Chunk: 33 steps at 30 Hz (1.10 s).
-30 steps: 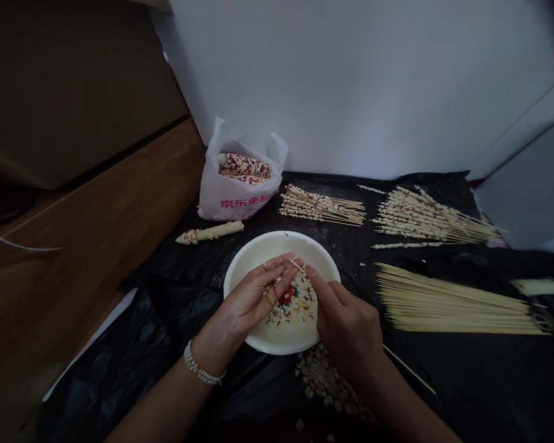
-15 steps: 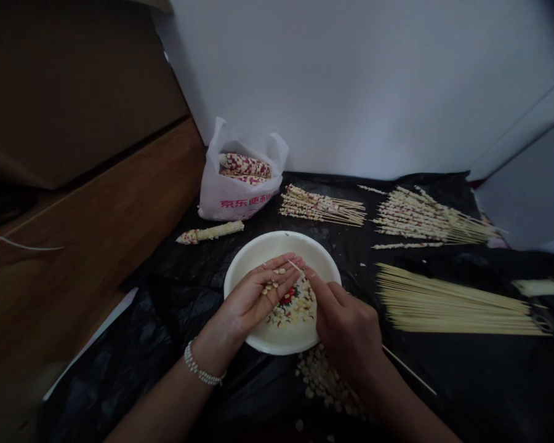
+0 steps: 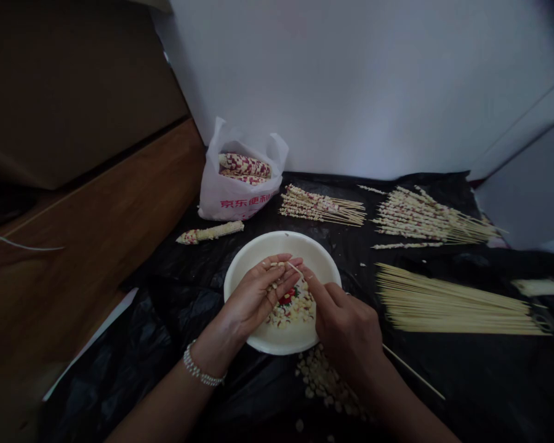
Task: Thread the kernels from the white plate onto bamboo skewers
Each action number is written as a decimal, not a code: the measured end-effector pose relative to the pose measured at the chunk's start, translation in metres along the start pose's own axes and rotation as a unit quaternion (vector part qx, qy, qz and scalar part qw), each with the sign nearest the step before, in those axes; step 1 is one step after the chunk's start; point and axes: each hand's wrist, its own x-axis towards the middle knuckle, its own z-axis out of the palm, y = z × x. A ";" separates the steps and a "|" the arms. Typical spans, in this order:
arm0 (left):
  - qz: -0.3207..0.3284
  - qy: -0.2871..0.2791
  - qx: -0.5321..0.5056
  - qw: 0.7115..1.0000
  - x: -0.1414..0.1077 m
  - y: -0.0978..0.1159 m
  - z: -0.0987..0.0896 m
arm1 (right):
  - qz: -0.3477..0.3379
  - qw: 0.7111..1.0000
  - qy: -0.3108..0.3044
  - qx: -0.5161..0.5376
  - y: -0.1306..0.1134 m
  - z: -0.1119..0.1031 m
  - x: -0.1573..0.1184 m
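Observation:
Over a white bowl (image 3: 325,249) my left hand (image 3: 258,292) is cupped palm up, its fingers curled round several corn kernels (image 3: 274,287). My right hand (image 3: 346,317) pinches a thin wooden skewer (image 3: 413,370), whose tip end reaches to my left fingertips and whose other end sticks out below my right wrist. More loose kernels (image 3: 295,311), cream and dark red, lie in the bottom of the bowl around a red printed pattern. The fingertips of both hands are close together.
A white plastic bag (image 3: 237,197) holds corn cobs behind a partly stripped cob (image 3: 210,232). Kernel-loaded skewers (image 3: 410,215) lie at the back right, bare skewers (image 3: 452,301) nearer. Loose kernels (image 3: 327,381) lie on the black plastic sheet (image 3: 166,344) before the bowl.
My left fingers have curled in a little more, and kernels now show in a row by the skewer tip. The skewer's rear end has shifted slightly down and right.

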 end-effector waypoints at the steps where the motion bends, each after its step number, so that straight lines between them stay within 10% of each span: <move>1: 0.003 -0.005 0.005 1.000 0.001 -0.001 -0.001 | -0.004 1.000 0.000 -0.003 0.000 0.000 0.000; 33: 0.021 0.020 -0.016 0.999 0.004 -0.002 -0.004 | -0.010 1.000 0.001 -0.010 0.001 0.003 -0.005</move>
